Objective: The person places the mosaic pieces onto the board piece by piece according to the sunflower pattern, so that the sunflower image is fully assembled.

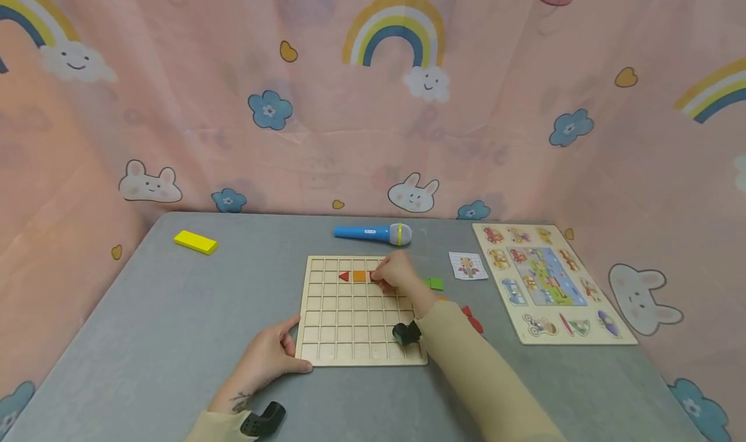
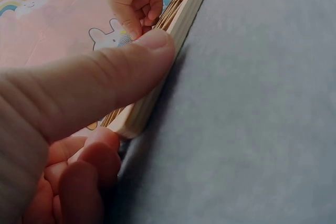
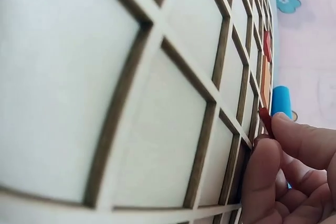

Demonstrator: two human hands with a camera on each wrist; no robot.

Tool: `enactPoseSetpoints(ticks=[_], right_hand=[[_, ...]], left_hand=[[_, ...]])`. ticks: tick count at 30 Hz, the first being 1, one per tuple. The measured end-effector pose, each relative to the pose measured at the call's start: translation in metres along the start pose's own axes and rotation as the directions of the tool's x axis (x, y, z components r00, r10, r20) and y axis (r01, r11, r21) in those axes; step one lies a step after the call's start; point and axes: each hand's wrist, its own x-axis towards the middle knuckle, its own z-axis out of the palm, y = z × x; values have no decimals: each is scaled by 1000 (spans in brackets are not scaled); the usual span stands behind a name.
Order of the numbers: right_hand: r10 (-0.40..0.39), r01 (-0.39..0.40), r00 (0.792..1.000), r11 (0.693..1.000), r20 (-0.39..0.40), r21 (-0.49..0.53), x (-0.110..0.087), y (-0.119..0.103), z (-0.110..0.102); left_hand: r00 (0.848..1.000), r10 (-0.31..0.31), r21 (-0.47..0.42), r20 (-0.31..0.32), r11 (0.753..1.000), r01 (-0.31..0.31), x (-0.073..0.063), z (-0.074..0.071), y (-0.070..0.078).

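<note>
A pale wooden grid board [image 1: 350, 322] lies on the grey table. My left hand [image 1: 271, 351] grips its near left corner, index finger along the left side and thumb [image 2: 142, 56] on the front edge. In one of the upper rows sit a red triangle [image 1: 344, 276] and an orange square [image 1: 359, 276]. Just right of the square, my right hand [image 1: 399, 274] pinches a small red piece [image 3: 266, 121] between thumb and fingers, low over the grid. Its full outline is hidden by the fingers.
Green pieces [image 1: 436, 284] and red pieces [image 1: 473, 320] lie right of the board, partly behind the right arm. A picture card [image 1: 467, 266] and a wooden picture puzzle [image 1: 507, 319] are farther right. A blue toy microphone [image 1: 364, 233] lies behind the board, a yellow block [image 1: 195, 242] far left.
</note>
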Motion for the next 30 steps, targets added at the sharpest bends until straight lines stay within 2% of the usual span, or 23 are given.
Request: enactPoseSetpoints(ticks=[7, 10, 13, 18, 21, 24, 26, 30], right_hand=[[-43, 36, 998, 988, -47, -148, -1, -4, 7], [-42, 32, 998, 984, -53, -176, -3, -6, 7], [-76, 65, 996, 981, -52, -183, -6, -6, 2], [-168, 157, 985, 972, -48, -175, -18, -7, -32], [-177, 165, 983, 961, -38, -224, -29, -3, -58], [-163, 143, 986, 927, -30, -346, -41, 7, -78], [-126, 102, 992, 899, -28, -425, -48, 16, -88], [-56, 37, 998, 857, -21, -514, -55, 38, -97]], left_hand=[[1000, 1, 4, -4, 1000, -1, -1, 0, 0], [1000, 3, 8, -5, 1000, -3, -1, 0, -1], [1000, 1, 10, -4, 1000, -1, 0, 1, -1], [1000, 1, 6, 5, 1000, -1, 1, 2, -2], [1000, -3, 7, 5, 1000, 3, 1, 2, -2], [1000, -6, 5, 1, 1000, 6, 1, 1, -2], [1000, -8, 5, 0, 1000, 8, 1, 0, -2], [1000, -4, 7, -2, 1000, 4, 1, 1, -2]])
